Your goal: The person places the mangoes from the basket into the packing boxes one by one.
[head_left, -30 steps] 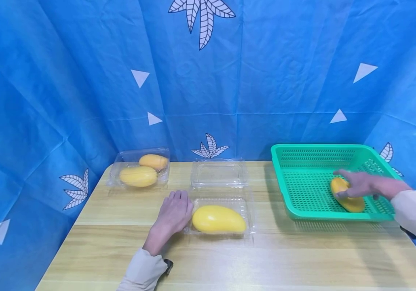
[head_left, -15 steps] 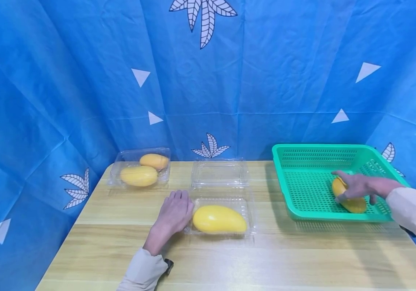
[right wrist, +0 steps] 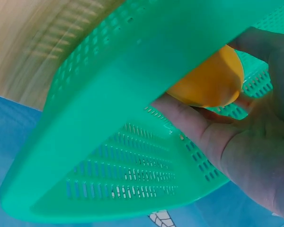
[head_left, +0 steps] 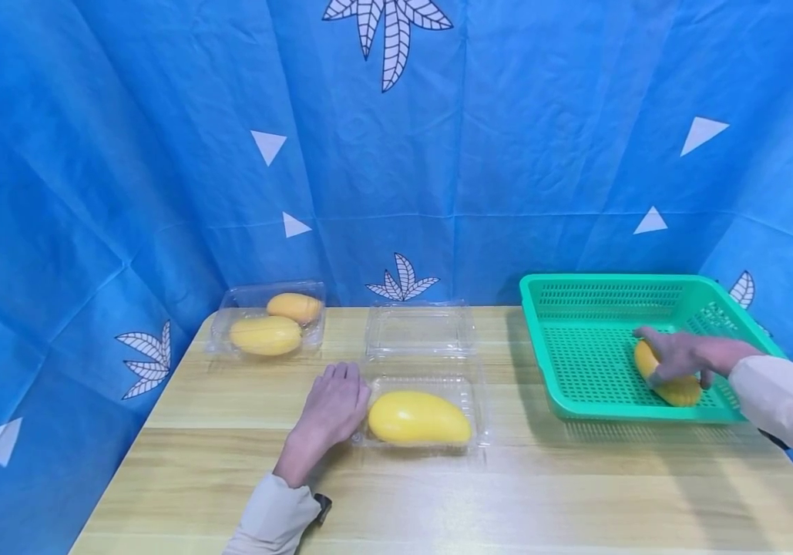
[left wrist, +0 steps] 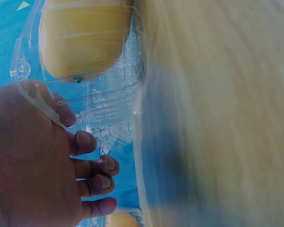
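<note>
My left hand point(head_left: 332, 405) is at the left side of a clear plastic clamshell box point(head_left: 462, 388), its lid laid back. In the left wrist view its thumb point(left wrist: 61, 112) lies behind the box's rim, pinching the edge, and the other fingers curl loosely. A large yellow mango point(head_left: 418, 417) lies in that box. Over at the right, my right hand point(head_left: 680, 356) reaches into a green basket point(head_left: 542, 362) and grips an orange-yellow mango point(head_left: 680, 391). The right wrist view shows this mango point(right wrist: 210, 80) between thumb and fingers, partly hidden by the basket's rim.
Another clear box point(head_left: 221, 324) at the table's back left holds a yellow mango point(head_left: 266, 336) and a smaller orange one point(head_left: 294, 307). A blue patterned curtain point(head_left: 451, 154) hangs behind and beside the wooden table point(head_left: 507, 493).
My right hand has shifted slightly and its fingers have closed further around the mango in the basket. My left hand has stayed at the box's edge.
</note>
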`<state>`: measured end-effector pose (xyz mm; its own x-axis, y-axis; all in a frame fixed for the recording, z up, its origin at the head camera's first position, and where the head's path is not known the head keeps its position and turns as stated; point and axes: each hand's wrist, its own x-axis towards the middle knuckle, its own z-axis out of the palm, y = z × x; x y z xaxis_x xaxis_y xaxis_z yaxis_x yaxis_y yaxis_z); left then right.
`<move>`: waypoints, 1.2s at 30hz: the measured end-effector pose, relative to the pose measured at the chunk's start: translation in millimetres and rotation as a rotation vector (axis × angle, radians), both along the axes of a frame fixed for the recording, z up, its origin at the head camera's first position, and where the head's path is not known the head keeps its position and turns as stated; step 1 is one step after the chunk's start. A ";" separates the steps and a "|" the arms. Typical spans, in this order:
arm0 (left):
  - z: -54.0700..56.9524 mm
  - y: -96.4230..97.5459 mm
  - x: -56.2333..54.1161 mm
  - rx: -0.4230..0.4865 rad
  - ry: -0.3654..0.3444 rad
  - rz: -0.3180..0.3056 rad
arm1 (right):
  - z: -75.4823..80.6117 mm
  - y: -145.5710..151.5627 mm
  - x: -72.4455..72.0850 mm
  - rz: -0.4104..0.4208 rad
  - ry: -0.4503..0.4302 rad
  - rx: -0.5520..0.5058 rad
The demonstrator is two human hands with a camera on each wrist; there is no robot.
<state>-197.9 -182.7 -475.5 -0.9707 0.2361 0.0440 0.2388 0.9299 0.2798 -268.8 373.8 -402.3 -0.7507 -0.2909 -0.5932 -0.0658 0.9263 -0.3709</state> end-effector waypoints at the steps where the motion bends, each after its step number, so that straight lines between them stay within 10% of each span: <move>1: 0.3 0.1 0.1 0.001 -0.001 -0.001 | 0.1 0.1 -0.3 0.000 -0.003 -0.001; 36: 2.6 1.1 0.7 0.008 -0.017 0.006 | 11.4 -3.7 5.9 0.039 0.264 -0.014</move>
<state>-197.2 -181.6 -472.9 -0.9727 0.2303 0.0295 0.2287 0.9289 0.2912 -262.8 370.1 -390.9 -0.8668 -0.3295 -0.3743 -0.1975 0.9160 -0.3492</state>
